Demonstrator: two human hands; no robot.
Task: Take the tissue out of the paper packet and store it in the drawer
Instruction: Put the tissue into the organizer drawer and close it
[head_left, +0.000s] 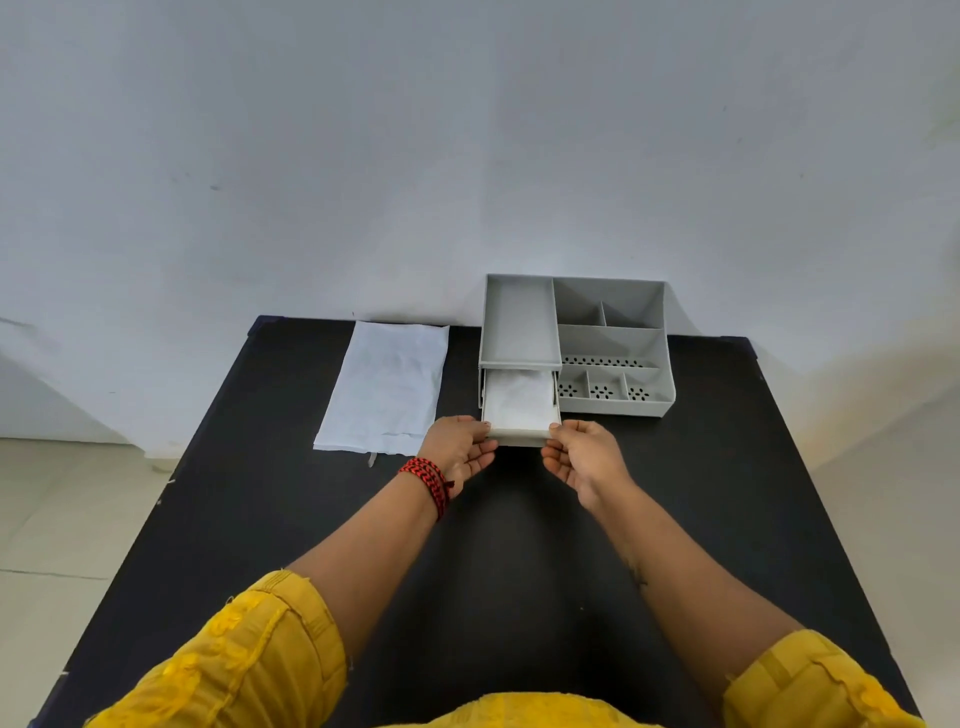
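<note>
A grey desk organiser (613, 338) stands at the back of the black table. Its drawer (519, 435) is pulled out at the lower left, and a white tissue (519, 397) lies flat inside it. My left hand (460, 449) holds the drawer's front left corner, thumb on the rim. My right hand (584, 454) holds the front right corner the same way. The white paper packet (384, 387) lies flat on the table, left of the organiser and apart from both hands.
The black table (519, 571) ends at a white wall just behind the organiser. Pale floor tiles (67, 519) show past the table's left edge. The organiser's top compartments hold nothing.
</note>
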